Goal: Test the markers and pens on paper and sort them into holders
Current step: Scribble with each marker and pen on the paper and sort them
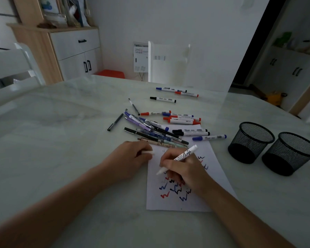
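My right hand (183,169) grips a white marker (185,153), its tip pointing down at the white paper (217,169). The sheet carries red, blue and black squiggles. My left hand (131,156) rests at the paper's upper left edge, closed on a white marker cap (148,152). Just beyond both hands lies a heap of several pens and markers (156,129). Two black mesh holders (250,142) (290,153) stand to the right of the paper, and both look empty.
More markers lie farther back on the pale table (61,140): a black one (162,99) and a blue-and-red group (177,91). A lone dark pen (115,122) sits left of the heap. White chairs stand at the far side and the left.
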